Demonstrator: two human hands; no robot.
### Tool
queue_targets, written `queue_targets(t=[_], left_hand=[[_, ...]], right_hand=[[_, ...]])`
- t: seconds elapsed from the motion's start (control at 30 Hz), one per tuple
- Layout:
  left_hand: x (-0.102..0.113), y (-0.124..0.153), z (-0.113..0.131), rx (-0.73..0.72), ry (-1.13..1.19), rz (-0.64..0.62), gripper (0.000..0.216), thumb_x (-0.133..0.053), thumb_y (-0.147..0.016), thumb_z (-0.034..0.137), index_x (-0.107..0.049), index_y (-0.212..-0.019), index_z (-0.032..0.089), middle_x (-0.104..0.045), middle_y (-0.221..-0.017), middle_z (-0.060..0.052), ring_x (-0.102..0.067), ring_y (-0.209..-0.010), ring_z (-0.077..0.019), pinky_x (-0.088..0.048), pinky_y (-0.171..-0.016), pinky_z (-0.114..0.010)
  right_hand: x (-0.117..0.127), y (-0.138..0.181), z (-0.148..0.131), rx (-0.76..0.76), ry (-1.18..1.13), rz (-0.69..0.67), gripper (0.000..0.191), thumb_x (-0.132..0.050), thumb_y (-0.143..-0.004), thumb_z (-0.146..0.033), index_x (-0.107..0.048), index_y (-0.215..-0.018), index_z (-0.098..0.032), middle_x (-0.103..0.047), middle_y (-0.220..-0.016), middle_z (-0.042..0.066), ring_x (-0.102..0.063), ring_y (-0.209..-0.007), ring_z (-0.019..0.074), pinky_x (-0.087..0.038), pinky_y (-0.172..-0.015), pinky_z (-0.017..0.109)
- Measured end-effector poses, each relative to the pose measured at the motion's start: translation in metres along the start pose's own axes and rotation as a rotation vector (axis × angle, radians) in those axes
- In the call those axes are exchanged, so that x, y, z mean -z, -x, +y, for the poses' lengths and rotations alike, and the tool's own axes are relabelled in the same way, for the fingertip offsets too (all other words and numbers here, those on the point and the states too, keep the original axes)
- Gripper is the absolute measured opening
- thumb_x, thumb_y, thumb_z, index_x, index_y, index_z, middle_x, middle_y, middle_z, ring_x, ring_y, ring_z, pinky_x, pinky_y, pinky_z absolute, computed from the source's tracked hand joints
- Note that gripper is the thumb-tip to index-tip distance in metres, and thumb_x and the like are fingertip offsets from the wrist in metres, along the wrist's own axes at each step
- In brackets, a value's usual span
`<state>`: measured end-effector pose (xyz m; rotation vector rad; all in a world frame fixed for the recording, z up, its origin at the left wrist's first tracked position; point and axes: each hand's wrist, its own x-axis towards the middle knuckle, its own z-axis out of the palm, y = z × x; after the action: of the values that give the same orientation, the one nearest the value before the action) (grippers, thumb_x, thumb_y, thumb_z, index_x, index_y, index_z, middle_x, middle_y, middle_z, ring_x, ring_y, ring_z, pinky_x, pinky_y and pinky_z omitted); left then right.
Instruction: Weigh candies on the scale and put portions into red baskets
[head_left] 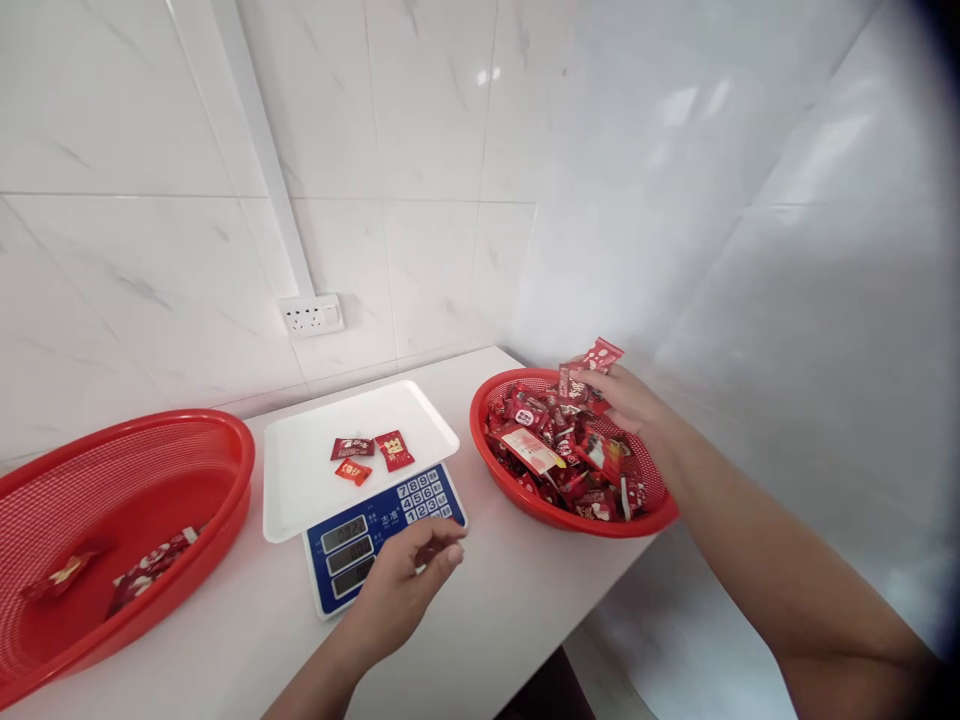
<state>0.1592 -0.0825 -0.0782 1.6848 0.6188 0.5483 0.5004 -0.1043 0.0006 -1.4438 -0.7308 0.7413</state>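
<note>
My right hand [626, 397] is closed on red candy packets [602, 353] above the far right side of a red mesh basket [491, 470]. That basket holds a heap of red wrapped candies [592, 505] and a pale card-like packet [529, 449]. My left hand [401, 585] hovers over the front of a blue and white digital scale [319, 570], fingers loosely curled, thumb apart, nothing between them. On the scale's white tray [300, 470] lie three wrapped pieces: a dark red one [352, 449], a red one with gold print [395, 451] and a small orange-red one [353, 471].
A second red basket [225, 440] stands at the left with a few red packets [154, 565] inside. Both baskets and the scale share a white table [480, 620]. Behind it rises a tiled wall with a socket [312, 316]; another wall borders the right.
</note>
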Motion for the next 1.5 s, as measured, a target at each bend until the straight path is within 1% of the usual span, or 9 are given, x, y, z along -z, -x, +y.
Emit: queue_targets(t=[0.13, 0.23, 0.4, 0.5, 0.73, 0.97, 1.2, 1.37, 1.5], left_hand=[[-0.011, -0.011, 0.016, 0.025, 0.372, -0.038, 0.041, -0.06, -0.08, 0.044, -0.054, -0.114, 0.022, -0.057, -0.105, -0.008, -0.057, -0.093, -0.0196, -0.051, -0.077, -0.034], [-0.019, -0.015, 0.022, 0.042, 0.612, -0.015, 0.054, -0.058, -0.081, 0.048, -0.042, -0.129, 0.029, -0.047, -0.125, -0.01, -0.053, -0.107, -0.023, -0.052, -0.079, -0.037], [-0.019, -0.003, 0.003, 0.172, 0.721, 0.032, 0.051, -0.056, -0.08, 0.052, -0.044, -0.123, 0.029, -0.056, -0.112, -0.007, -0.06, -0.082, -0.0163, -0.053, -0.072, -0.037], [-0.016, 0.018, -0.018, 0.229, 0.649, 0.158, 0.049, -0.062, -0.075, 0.051, -0.051, -0.114, 0.023, -0.059, -0.101, -0.005, -0.06, -0.08, -0.016, -0.052, -0.069, -0.033], [-0.017, 0.061, -0.053, 0.296, 0.574, 0.216, 0.043, -0.064, -0.076, 0.046, -0.055, -0.105, 0.016, -0.062, -0.086, -0.004, -0.059, -0.073, -0.0132, -0.047, -0.065, -0.025], [-0.016, 0.069, -0.06, 0.324, 0.54, 0.206, 0.046, -0.062, -0.076, 0.05, -0.057, -0.101, 0.012, -0.059, -0.07, -0.001, -0.056, -0.059, -0.0111, -0.044, -0.06, -0.026], [-0.006, 0.072, -0.056, 0.289, 0.687, 0.29, 0.038, -0.071, -0.072, 0.037, -0.053, -0.098, 0.016, -0.06, -0.088, -0.003, -0.06, -0.08, -0.0141, -0.049, -0.077, -0.032], [0.025, 0.057, -0.038, 0.167, 0.377, 0.45, 0.031, -0.064, -0.077, 0.039, -0.052, -0.093, 0.016, -0.061, -0.077, -0.001, -0.058, -0.063, -0.011, -0.049, -0.061, -0.026], [0.069, 0.027, -0.018, 0.047, -0.06, 0.598, 0.05, -0.058, -0.082, 0.035, -0.04, -0.126, 0.021, -0.061, -0.082, 0.0, -0.058, -0.064, -0.0114, -0.047, -0.063, -0.026]], right_hand=[[-0.041, 0.037, -0.001, 0.005, -0.106, -0.21, 0.02, -0.066, -0.07, -0.024, -0.061, -0.089, -0.022, -0.068, -0.074, 0.0, -0.065, -0.068, 0.0163, -0.054, -0.065, 0.03], [-0.083, 0.078, 0.012, 0.017, 0.026, -0.412, 0.024, -0.064, -0.073, -0.034, -0.061, -0.094, -0.022, -0.068, -0.08, 0.001, -0.064, -0.077, 0.0185, -0.052, -0.072, 0.033], [-0.135, 0.135, 0.046, 0.188, 0.439, -0.737, 0.028, -0.052, -0.084, -0.037, -0.059, -0.108, -0.025, -0.066, -0.093, 0.003, -0.06, -0.086, 0.0194, -0.049, -0.079, 0.033], [-0.148, 0.152, 0.068, 0.172, 0.465, -0.806, 0.03, -0.046, -0.087, -0.037, -0.055, -0.114, -0.027, -0.064, -0.102, 0.005, -0.06, -0.088, 0.0202, -0.048, -0.079, 0.035], [-0.153, 0.169, 0.105, 0.005, 0.409, -1.028, 0.035, -0.051, -0.084, -0.04, -0.049, -0.117, -0.027, -0.064, -0.106, 0.005, -0.06, -0.094, 0.0212, -0.047, -0.082, 0.034], [-0.151, 0.173, 0.118, -0.165, 0.393, -1.008, 0.025, -0.049, -0.085, -0.045, -0.045, -0.097, -0.023, -0.064, -0.074, -0.001, -0.059, -0.065, 0.015, -0.045, -0.059, 0.026], [-0.138, 0.158, 0.125, -0.251, 0.335, -0.855, 0.04, -0.053, -0.078, -0.055, -0.051, -0.096, -0.019, -0.059, -0.071, 0.001, -0.054, -0.056, 0.0128, -0.043, -0.048, 0.025], [-0.134, 0.153, 0.131, -0.329, 0.236, -0.774, 0.047, -0.054, -0.074, -0.062, -0.052, -0.092, -0.019, -0.058, -0.074, 0.003, -0.056, -0.06, 0.0139, -0.042, -0.045, 0.023], [-0.134, 0.154, 0.133, -0.329, 0.257, -0.786, 0.049, -0.053, -0.073, -0.064, -0.052, -0.091, -0.019, -0.058, -0.076, 0.003, -0.058, -0.062, 0.0149, -0.042, -0.044, 0.023]])
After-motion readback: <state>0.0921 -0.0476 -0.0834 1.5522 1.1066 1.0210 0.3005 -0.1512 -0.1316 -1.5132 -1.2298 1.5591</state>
